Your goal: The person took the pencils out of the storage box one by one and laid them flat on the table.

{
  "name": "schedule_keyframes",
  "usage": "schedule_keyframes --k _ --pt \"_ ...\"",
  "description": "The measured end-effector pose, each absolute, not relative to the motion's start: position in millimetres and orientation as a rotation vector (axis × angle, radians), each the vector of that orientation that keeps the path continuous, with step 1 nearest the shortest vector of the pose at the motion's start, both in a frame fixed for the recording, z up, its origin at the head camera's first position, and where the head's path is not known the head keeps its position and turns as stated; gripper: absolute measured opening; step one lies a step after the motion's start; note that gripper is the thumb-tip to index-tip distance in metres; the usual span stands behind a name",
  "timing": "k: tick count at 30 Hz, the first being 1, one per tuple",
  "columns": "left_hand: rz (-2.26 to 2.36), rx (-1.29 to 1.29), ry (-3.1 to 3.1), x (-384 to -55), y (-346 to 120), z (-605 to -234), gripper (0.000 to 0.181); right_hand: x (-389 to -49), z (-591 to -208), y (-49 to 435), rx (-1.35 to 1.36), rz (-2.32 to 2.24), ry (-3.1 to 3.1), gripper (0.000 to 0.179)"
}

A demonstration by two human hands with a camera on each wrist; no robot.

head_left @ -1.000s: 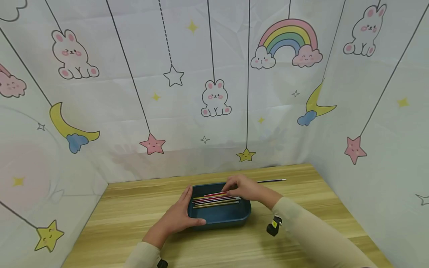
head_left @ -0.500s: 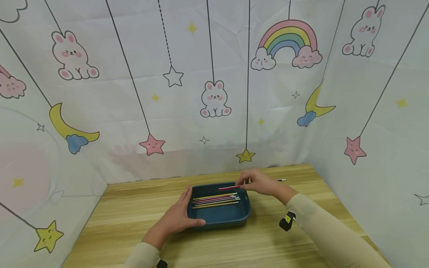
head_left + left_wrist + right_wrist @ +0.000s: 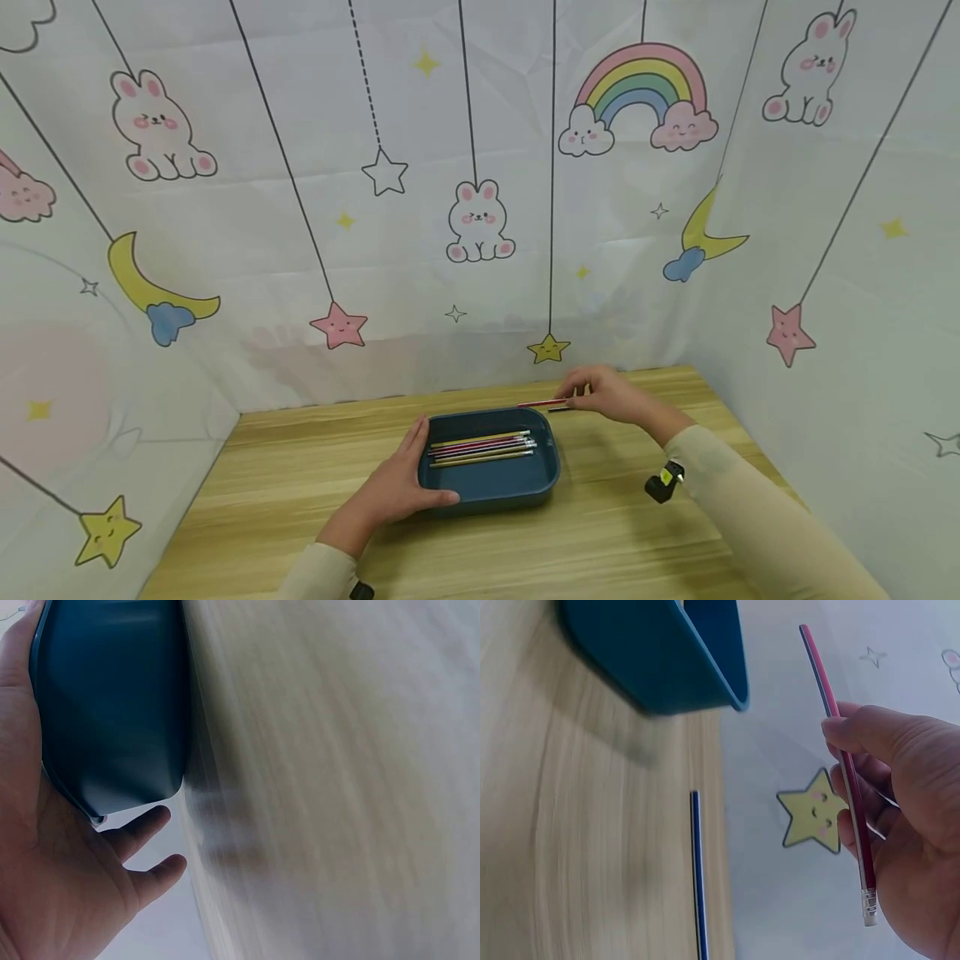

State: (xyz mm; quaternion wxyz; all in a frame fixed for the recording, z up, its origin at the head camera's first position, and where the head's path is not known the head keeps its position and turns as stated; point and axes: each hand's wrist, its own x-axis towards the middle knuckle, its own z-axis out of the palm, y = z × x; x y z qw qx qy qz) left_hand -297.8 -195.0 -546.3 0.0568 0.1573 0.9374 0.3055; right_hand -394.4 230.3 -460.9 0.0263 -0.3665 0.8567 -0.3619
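My right hand [image 3: 609, 395] pinches a red-and-dark pencil [image 3: 862, 847] between thumb and fingers, above the table behind the tray's right corner. Its white eraser end points down in the right wrist view. Below it, a dark blue pencil [image 3: 697, 870] lies on the table, partly hidden by the hand in the head view. My left hand [image 3: 396, 487] rests against the left end of the dark blue tray [image 3: 498, 502], its thumb along the front rim and its fingers extended by the left side. Inside the tray, several pencils [image 3: 480, 450] lie side by side, erasers to the right.
The tray stands on a wood-grain table [image 3: 315, 450]. White curtains [image 3: 405, 250] printed with rabbits, stars and moons rise at the back and on both sides, close behind the right hand.
My right hand has lifted the red pencil out of the tray and carried it right and back, over the table. The left hand and the tray have stayed in place.
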Motion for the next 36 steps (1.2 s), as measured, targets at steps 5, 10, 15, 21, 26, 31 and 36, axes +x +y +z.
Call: schedule_keyframes --k 5,10,15,21,26,31,36 --pt "0.935 0.473 2.837 -297.5 -195.0 -545.3 0.139 -399.2 -459.9 242.4 -1.110 -1.118 2.652 0.016" --pt "0.927 0.471 2.843 -298.3 -195.9 -545.4 0.139 -403.2 -459.5 252.0 -1.074 -1.099 2.664 0.016" --pt "0.923 0.476 2.848 -299.1 -196.6 -546.3 0.139 -406.9 -461.2 260.4 -1.025 -1.072 2.682 0.017" --pt "0.928 0.474 2.851 -298.0 -195.0 -545.9 0.139 -409.0 -464.3 267.0 -0.996 -1.068 2.705 0.018" --pt "0.934 0.479 2.848 -297.9 -194.5 -546.5 0.140 -410.0 -467.8 271.7 -0.990 -1.040 2.724 0.018" --pt "0.933 0.479 2.845 -298.5 -194.2 -547.7 0.139 -411.7 -474.0 274.0 -0.960 -1.027 2.732 0.019" --pt "0.930 0.471 2.843 -298.1 -193.6 -547.6 0.139 -414.6 -483.9 275.3 -0.951 -1.028 2.751 0.017"
